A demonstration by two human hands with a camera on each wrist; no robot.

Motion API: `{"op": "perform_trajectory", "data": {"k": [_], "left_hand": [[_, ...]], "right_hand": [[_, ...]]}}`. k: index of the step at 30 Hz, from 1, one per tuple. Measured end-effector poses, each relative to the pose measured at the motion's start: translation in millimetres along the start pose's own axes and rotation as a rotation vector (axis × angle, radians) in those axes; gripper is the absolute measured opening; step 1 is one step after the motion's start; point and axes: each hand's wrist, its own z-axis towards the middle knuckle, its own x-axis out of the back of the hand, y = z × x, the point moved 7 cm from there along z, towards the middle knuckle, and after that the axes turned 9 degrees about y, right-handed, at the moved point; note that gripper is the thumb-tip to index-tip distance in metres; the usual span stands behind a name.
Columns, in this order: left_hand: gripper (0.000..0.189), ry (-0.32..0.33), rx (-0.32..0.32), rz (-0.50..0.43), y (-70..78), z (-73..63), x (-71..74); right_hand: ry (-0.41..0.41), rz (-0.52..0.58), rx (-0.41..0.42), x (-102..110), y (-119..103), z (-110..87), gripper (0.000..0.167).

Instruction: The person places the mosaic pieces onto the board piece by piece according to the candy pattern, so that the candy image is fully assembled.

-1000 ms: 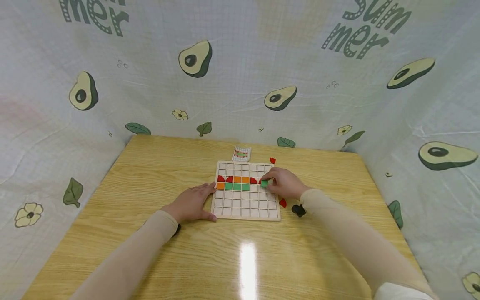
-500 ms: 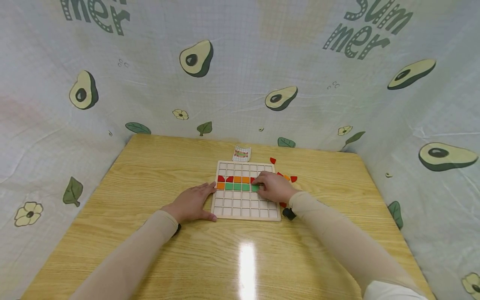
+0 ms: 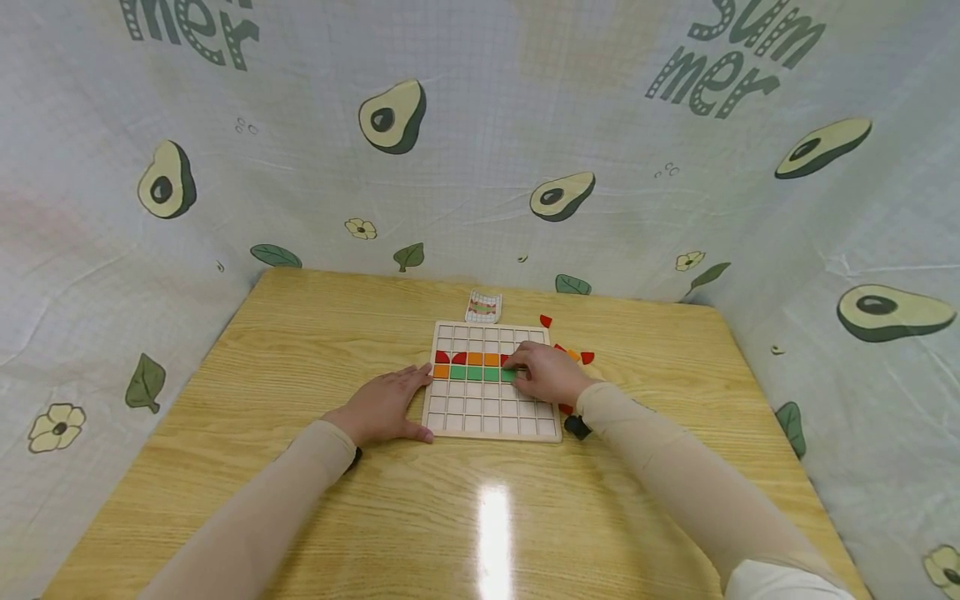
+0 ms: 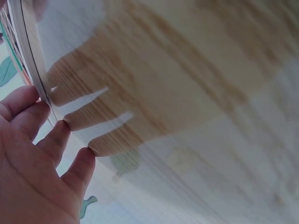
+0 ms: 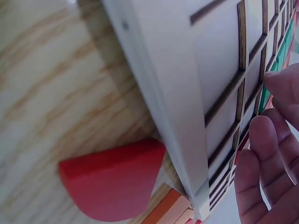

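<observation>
Head: board (image 3: 491, 408) on woodgrain table (image 3: 480, 467), avocado-print backdrop (image 3: 472, 92)

The right hand (image 3: 551, 374) hides part of the grid board (image 3: 491, 408) and a green tile (image 3: 507, 376).

Around my bench (image 3: 337, 325), a pale, creased sheet (image 3: 465, 92) rises in front of me and on both sides. I see avocados (image 3: 392, 117) printed on it, along with green leaves (image 3: 408, 257), yellowish flowers (image 3: 361, 229) and grey-green lettering (image 3: 731, 96) reading "summer". The bench top is yellowish grained wood, and a bright streak of light (image 3: 495, 542) reflects off it close to me.
</observation>
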Motion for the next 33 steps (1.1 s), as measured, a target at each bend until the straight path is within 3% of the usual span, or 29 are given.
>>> {"op": "perform_trajectory", "data": {"k": [12, 24, 33], "left_hand": [[0.105, 0.001, -0.006, 0.009, -1.1, 0.1, 0.5], [0.108, 0.012, -0.019, 0.022, -5.6, 2.7, -4.6], [0.106, 0.008, -0.011, 0.011, -5.4, 2.9, -4.9]], "right_hand": [[0.023, 0.054, -0.027, 12.8, 15.3, -7.3, 0.025], [0.083, -0.024, -0.141, 46.2, 68.1, -34.3, 0.028], [0.083, -0.052, -0.2, 44.9, 99.4, -48.2, 0.034]]}}
